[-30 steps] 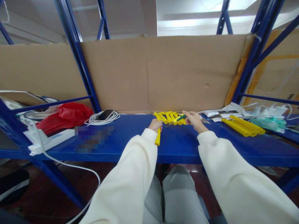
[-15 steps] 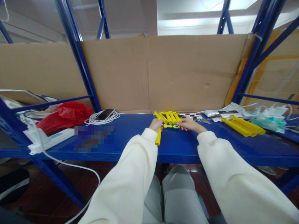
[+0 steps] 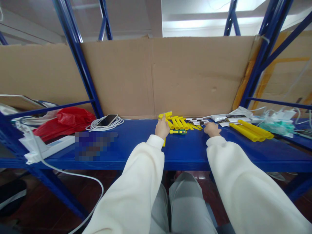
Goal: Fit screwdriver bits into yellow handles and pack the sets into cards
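Note:
My left hand [image 3: 162, 128] is closed around the handle of a yellow T-shaped tool [image 3: 164, 143], whose flat head shows above the fingers. To the right of that hand, several yellow tube-handled pieces [image 3: 179, 123] lie in a slanting row. In front of them rests a green-and-yellow screwdriver handle [image 3: 177, 132]. My right hand [image 3: 212, 129] is down at the shelf, its fingers curled together beside small black-and-white pieces [image 3: 196, 121]. Anything pinched in those fingers is too small to make out. Thin yellow pieces [image 3: 193, 126] lie between the row and this hand.
Yellow tubes [image 3: 251, 130] lie on the blue shelf [image 3: 141, 143] at right, near white packets [image 3: 234, 120] and a green bag [image 3: 278, 128]. At left are a phone [image 3: 108, 120] on coiled white cable, a red bag [image 3: 68, 120] and a power strip [image 3: 53, 148]. Cardboard [image 3: 195, 78] closes the back.
My right hand has moved right, away from the screwdriver handle to the small pieces. My left hand has moved slightly forward, and the yellow tool's head now shows above it.

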Motion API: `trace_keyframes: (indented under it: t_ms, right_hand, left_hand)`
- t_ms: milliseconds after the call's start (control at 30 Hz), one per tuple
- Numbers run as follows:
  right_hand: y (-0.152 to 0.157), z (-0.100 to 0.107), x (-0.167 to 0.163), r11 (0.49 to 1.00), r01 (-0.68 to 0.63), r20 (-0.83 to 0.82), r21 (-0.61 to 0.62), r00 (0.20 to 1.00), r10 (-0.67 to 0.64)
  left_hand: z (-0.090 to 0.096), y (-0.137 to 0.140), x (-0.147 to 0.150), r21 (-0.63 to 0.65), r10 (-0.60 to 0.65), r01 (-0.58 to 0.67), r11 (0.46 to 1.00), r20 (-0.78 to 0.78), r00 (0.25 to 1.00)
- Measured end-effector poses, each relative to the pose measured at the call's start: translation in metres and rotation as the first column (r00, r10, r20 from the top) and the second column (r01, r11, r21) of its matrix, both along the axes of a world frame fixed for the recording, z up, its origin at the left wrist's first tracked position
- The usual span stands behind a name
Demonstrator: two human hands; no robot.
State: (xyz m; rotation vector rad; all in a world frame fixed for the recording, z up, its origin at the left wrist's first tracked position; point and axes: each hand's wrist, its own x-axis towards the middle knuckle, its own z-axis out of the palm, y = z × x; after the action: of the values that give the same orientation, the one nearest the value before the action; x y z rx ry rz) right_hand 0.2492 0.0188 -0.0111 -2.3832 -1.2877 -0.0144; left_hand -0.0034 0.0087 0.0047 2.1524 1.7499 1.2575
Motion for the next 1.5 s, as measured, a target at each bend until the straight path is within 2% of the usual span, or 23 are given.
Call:
trace_keyframes:
  t_ms: [67,167,267,367,500,633,867,1100,1500]
  right_hand:
    - [0.000,-0.001,0.001,1.000,-0.006,-0.006,-0.007,1.000,0.006]
    - [0.004,-0.005,0.003,1.000,-0.020,-0.015,-0.015,1.000,0.019]
    - [0.011,-0.010,0.008,0.999,-0.041,-0.003,-0.012,0.999,0.041]
    - [0.017,-0.017,0.014,0.999,-0.052,0.018,0.010,0.998,0.052]
    - [0.023,-0.023,0.021,0.992,-0.110,0.075,0.054,0.992,0.106]
    - [0.023,-0.023,0.020,0.984,-0.174,0.120,0.043,0.978,0.168]
    - [0.015,-0.016,0.009,0.987,-0.138,0.179,-0.082,0.972,0.151]
    - [0.011,-0.011,0.007,0.983,-0.183,0.271,-0.025,0.945,0.183]
    - [0.018,-0.007,0.002,0.996,-0.076,0.110,-0.036,0.991,0.080]
  left_hand:
    - [0.003,-0.006,0.000,-0.003,-0.005,0.004,1.000,-0.168,0.986]
    - [0.006,-0.014,0.004,-0.035,-0.063,0.054,0.998,-0.374,0.925]
    - [0.005,-0.016,0.008,-0.089,-0.152,0.124,0.988,-0.469,0.870]
    - [-0.001,-0.012,0.010,-0.144,-0.254,0.212,0.967,-0.445,0.859]
    - [-0.007,-0.005,0.009,-0.176,-0.339,0.297,0.939,-0.320,0.884]
    - [-0.008,-0.004,0.008,-0.185,-0.349,0.303,0.935,-0.336,0.875]
    - [-0.007,-0.007,0.009,-0.190,-0.350,0.297,0.936,-0.402,0.846]
    - [-0.008,-0.007,0.008,-0.187,-0.361,0.314,0.931,-0.327,0.874]
    - [-0.007,-0.008,0.007,-0.183,-0.357,0.312,0.932,-0.330,0.874]
